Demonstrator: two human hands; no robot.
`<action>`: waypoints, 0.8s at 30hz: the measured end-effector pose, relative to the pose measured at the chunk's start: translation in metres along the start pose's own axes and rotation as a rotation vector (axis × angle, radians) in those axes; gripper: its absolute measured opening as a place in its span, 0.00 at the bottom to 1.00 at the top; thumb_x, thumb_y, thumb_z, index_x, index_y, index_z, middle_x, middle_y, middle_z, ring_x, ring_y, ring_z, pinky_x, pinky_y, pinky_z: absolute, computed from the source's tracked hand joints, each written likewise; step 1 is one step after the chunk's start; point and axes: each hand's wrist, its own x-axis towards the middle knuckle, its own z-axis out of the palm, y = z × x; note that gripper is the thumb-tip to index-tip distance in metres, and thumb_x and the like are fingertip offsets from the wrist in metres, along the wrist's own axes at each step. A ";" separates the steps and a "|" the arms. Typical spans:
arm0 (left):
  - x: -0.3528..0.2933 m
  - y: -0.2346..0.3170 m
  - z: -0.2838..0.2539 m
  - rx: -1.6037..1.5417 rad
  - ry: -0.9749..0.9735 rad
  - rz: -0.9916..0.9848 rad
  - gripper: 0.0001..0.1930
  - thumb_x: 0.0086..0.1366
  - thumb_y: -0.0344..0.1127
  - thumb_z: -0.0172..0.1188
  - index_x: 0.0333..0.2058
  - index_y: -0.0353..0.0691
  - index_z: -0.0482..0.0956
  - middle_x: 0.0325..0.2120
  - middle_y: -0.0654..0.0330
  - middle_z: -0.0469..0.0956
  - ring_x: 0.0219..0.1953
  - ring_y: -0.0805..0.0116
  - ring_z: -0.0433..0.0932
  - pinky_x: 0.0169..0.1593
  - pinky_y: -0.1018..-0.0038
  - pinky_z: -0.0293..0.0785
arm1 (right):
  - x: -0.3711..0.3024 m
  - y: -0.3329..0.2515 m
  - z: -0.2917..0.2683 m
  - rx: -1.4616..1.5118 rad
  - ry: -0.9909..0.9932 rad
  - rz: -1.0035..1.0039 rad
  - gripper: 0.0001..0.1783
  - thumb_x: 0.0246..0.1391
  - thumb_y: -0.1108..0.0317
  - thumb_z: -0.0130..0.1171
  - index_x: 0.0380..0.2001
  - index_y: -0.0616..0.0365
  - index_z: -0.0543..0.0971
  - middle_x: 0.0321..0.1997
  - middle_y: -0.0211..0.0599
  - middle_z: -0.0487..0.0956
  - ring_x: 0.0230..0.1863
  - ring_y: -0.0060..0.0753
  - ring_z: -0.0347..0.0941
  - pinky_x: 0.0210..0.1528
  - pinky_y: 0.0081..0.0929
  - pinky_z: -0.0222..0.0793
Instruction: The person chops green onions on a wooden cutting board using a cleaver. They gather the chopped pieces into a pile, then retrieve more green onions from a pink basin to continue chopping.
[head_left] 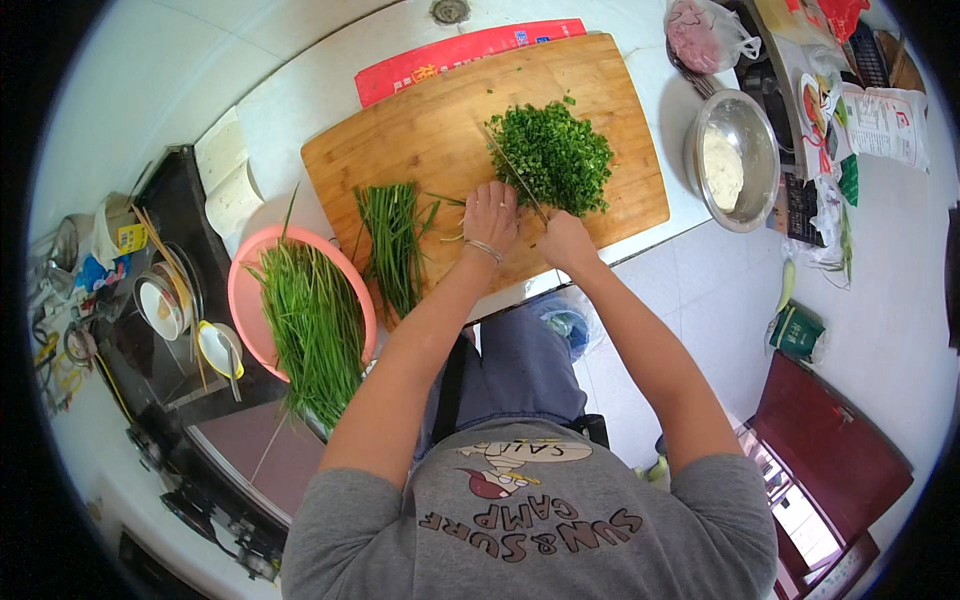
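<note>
My right hand (568,241) is closed round the handle of a kitchen knife (523,183), its blade seen nearly edge-on. Left of the blade, my left hand (491,214) presses down on the wooden cutting board (430,143) with its fingers together. A few green chive stalks (446,200) stick out from under that hand; the rest of what it covers is hidden. Chopped chives (560,155) lie heaped against the right side of the blade. A bunch of uncut chives (388,240) rests on the board's left part.
Left of the board, a pink basin (240,300) holds many long chives. A steel bowl (768,190) with pale dough stands at the right. Behind the board lies a red cardboard piece (400,78). Bowls and chopsticks (180,270) sit at far left, a dark red chair (835,430) lower right.
</note>
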 end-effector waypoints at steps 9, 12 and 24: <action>0.004 -0.002 -0.002 -0.038 -0.024 -0.007 0.15 0.53 0.39 0.54 0.38 0.37 0.70 0.34 0.55 0.67 0.38 0.58 0.67 0.41 0.65 0.63 | 0.032 0.007 0.012 0.273 0.241 -0.178 0.11 0.46 0.68 0.50 0.28 0.66 0.75 0.29 0.62 0.75 0.35 0.64 0.72 0.40 0.48 0.69; 0.001 0.002 -0.007 -0.028 -0.046 -0.026 0.17 0.57 0.43 0.53 0.40 0.37 0.70 0.34 0.55 0.67 0.38 0.58 0.67 0.42 0.65 0.63 | 0.006 0.009 0.002 0.228 0.241 -0.181 0.10 0.47 0.68 0.50 0.27 0.66 0.74 0.28 0.63 0.75 0.34 0.64 0.71 0.38 0.49 0.68; 0.004 -0.004 -0.004 0.042 -0.134 0.014 0.20 0.59 0.47 0.51 0.40 0.36 0.71 0.35 0.55 0.67 0.40 0.59 0.66 0.45 0.65 0.63 | -0.005 0.002 0.008 0.029 0.120 -0.025 0.13 0.44 0.68 0.50 0.30 0.67 0.76 0.33 0.63 0.76 0.40 0.61 0.73 0.44 0.49 0.69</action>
